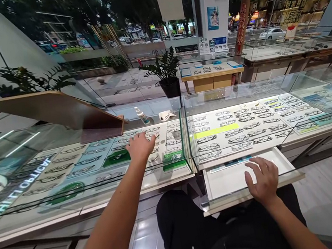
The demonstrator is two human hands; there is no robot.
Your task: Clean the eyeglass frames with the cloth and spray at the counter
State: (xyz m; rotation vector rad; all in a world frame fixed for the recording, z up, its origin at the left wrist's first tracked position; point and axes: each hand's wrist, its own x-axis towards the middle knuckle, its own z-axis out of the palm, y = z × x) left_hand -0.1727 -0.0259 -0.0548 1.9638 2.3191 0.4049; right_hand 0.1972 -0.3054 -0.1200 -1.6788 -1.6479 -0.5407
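Above the dark trousers (193, 228), the right hand (262, 181) lies with loosely spread fingers on the drawer (226, 180), already pulled out. The left hand (139, 146), fingers spread, rests on the glass worktop (70, 187); the glasses (89, 160) beneath the fingers are not yet taken.

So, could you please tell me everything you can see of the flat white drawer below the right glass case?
The flat white drawer is pulled out toward the person from beneath the glass display case of spectacle frames. Its pale surface looks mostly bare; a thin blue-green strip lies along its back. The right hand rests palm-down on it.
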